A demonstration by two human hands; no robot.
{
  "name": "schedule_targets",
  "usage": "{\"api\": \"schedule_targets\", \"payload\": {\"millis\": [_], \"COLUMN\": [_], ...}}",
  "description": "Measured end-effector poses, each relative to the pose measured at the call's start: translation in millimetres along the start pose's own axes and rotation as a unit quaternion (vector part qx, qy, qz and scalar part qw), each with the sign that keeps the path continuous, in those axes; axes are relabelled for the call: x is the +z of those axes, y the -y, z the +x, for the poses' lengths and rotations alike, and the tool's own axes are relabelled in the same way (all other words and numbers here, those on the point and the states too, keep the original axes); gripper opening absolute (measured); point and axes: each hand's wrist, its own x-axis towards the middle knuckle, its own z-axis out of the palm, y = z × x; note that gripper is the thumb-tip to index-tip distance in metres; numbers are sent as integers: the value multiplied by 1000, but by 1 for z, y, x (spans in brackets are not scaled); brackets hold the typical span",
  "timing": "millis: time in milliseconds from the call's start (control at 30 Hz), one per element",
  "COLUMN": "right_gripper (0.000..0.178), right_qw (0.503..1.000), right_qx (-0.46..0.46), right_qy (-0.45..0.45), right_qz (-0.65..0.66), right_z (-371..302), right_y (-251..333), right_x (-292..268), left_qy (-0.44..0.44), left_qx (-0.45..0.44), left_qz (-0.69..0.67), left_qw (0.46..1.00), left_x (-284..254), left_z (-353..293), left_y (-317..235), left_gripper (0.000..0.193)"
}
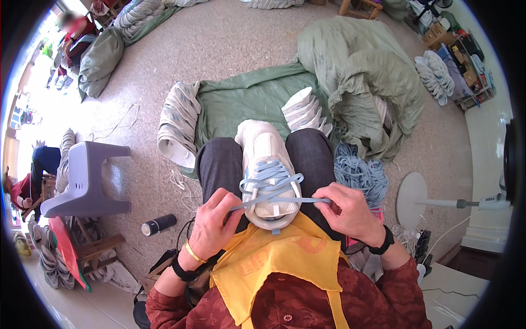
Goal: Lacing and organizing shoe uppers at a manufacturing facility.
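A white shoe [262,143] rests between my knees with its toe pointing away from me. Light blue shoelaces [272,172] run across its front, with loose loops to both sides and strands crossing near the tongue. My left hand [215,220] pinches one lace end just left of the heel opening. On the other side, my right hand [350,213] pinches the opposite end between thumb and fingers. Both strands look stretched out sideways, low over the shoe's opening. A yellow apron [285,257] covers my lap behind the heel.
Stacked shoe uppers [178,126] and a shorter stack [308,112] flank a green cloth [241,98]. A large sack [378,82] and blue lace pile [361,175] lie right, near a round white base [411,197]. Left are a grey plastic stool [82,175] and a black cylinder [159,225].
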Motion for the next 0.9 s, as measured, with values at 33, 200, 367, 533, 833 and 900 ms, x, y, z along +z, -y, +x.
{"api": "schedule_targets", "payload": {"millis": [33,200,367,533,833,900], "right_gripper": [23,16,15,10,8,9], "right_qw": [1000,998,995,996,995,994], "right_qx": [-2,-43,-61,-25,3,-5], "right_qy": [0,-45,-75,-80,-89,-90], "right_qz": [-1,-26,-34,-24,-43,-53], "right_z": [4,12,3,-7,-5,-5], "right_y": [9,8,-8,-9,-5,-8], "right_x": [-8,-18,-13,-15,-22,-23], "left_qy": [-4,-33,-24,-25,-18,-15], "left_qx": [27,105,70,55,46,42], "left_qz": [28,68,71,64,69,72], "left_qw": [999,992,995,996,996,996], "left_x": [-1,-3,-11,-13,-19,-21], "left_z": [0,3,-1,-6,-3,-3], "left_y": [0,5,9,12,10,10], "left_gripper": [19,14,11,11,12,12]}}
